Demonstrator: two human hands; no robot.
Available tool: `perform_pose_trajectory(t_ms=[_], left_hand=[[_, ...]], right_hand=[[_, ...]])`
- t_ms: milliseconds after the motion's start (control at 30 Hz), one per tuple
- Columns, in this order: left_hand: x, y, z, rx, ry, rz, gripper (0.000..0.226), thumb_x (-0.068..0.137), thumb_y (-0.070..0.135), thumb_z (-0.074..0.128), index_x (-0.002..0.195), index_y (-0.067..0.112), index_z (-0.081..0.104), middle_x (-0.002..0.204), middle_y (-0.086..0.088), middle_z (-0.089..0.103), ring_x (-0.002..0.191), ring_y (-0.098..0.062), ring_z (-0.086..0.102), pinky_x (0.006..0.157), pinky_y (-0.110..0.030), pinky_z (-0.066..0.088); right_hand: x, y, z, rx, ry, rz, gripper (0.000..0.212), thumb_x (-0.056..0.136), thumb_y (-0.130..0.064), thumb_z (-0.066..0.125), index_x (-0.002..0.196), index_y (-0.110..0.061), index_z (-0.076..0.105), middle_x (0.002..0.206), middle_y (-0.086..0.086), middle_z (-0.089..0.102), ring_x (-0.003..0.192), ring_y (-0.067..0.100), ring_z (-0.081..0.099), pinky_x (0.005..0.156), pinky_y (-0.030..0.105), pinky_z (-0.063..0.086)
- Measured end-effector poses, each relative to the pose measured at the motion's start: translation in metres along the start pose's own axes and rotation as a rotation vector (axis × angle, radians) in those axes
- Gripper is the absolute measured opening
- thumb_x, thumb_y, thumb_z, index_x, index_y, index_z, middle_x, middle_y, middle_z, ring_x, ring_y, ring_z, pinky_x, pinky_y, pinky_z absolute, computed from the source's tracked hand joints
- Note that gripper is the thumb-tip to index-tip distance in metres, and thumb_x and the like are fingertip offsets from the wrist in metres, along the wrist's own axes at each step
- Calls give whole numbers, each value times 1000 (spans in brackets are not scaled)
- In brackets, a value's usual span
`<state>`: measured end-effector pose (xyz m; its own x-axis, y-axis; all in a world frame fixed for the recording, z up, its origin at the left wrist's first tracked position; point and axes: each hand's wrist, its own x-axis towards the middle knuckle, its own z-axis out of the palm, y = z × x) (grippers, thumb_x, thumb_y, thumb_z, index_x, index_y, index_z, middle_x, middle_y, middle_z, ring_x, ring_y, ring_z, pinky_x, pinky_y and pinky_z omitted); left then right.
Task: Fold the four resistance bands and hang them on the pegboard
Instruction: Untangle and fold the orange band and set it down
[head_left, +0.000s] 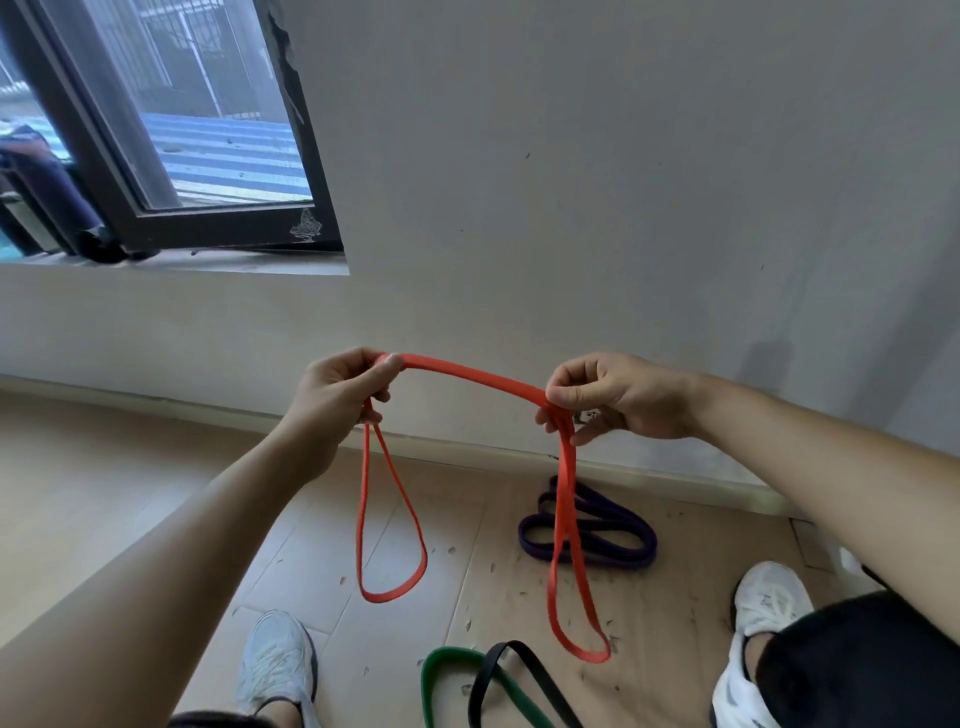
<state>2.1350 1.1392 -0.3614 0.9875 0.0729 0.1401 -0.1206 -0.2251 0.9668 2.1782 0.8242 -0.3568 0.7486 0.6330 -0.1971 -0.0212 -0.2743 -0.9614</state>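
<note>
Red band (470, 375) pinched by left hand (332, 395); right hand (618, 397).

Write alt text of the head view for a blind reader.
The left hand and right hand hold a red band between them, its two loops hanging down. A purple band, a green band and a black band lie on the floor.

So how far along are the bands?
Done: nothing visibly; no pegboard in view. In hand: the red band, gripped by left hand and right hand, a loop hanging from each. Left: purple band, green band and black band lie on the floor.
</note>
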Motion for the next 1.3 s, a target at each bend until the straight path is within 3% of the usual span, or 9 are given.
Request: perform_pose_trajectory(t_ms=[133, 267, 367, 467, 767, 933, 1100, 1300], left_hand=[[0, 0, 0, -26, -16, -9, 18, 94, 28, 66, 97, 10, 71, 79, -1, 58, 71, -9, 56, 61, -20, 51], [2, 5, 1, -101, -9, -19, 35, 83, 41, 68, 100, 11, 71, 81, -3, 58, 74, -12, 57, 66, -26, 51], [1, 5, 2, -108, -49, -29, 35, 82, 42, 67, 99, 12, 70, 82, -4, 60, 75, -13, 59, 67, -27, 51], [2, 1, -2, -48, -100, -40, 37, 83, 43, 66, 101, 12, 71, 85, -5, 62, 81, -17, 62, 69, -28, 53], [-11, 8, 19, 167, -487, -53, 34, 81, 37, 74, 101, 10, 71, 84, 1, 70, 81, -17, 68, 67, -24, 54], [-13, 26, 53, 146, -474, 26, 31, 90, 38, 70, 104, 10, 72, 80, -1, 65, 73, -14, 64, 59, -24, 51], [-13, 30, 57, 115, -381, 123, 37, 85, 42, 68, 101, 8, 72, 70, -5, 55, 60, -16, 49, 51, -24, 43], [-11, 31, 52, 62, -274, 135, 33, 85, 40, 67, 97, 10, 72, 67, 0, 53, 58, -13, 45, 50, -22, 41]], right_hand=[[-2, -2, 0, -31, -13, 10, 13, 99, -15, 60, 102, -6, 70, 110, 16, 75, 103, 29, 72, 71, 32, 62], [-2, -5, 1, -12, 17, 11, 14, 97, -11, 63, 109, -4, 65, 110, 19, 75, 104, 34, 73, 68, 32, 63], [-1, -6, 3, 9, -1, 43, 25, 95, -9, 65, 119, -5, 58, 109, 21, 75, 103, 36, 73, 71, 35, 64], [-3, -6, 2, -33, -14, 25, 24, 96, -9, 64, 119, -3, 65, 108, 19, 75, 103, 33, 73, 76, 38, 64], [-8, -17, 9, 70, 87, -114, 19, 99, -12, 60, 113, -6, 72, 93, 7, 73, 84, 15, 69, 63, 25, 55], [-2, -19, 27, 44, 68, -158, 13, 97, -13, 64, 108, -9, 69, 98, 9, 75, 92, 21, 71, 66, 29, 58], [-3, -17, 25, -21, -25, -129, 26, 95, -10, 66, 118, -2, 62, 109, 15, 75, 105, 30, 73, 72, 35, 63], [5, 6, 22, -175, -66, -20, 18, 92, -12, 72, 109, -6, 69, 107, 13, 76, 97, 26, 74, 73, 33, 62]])
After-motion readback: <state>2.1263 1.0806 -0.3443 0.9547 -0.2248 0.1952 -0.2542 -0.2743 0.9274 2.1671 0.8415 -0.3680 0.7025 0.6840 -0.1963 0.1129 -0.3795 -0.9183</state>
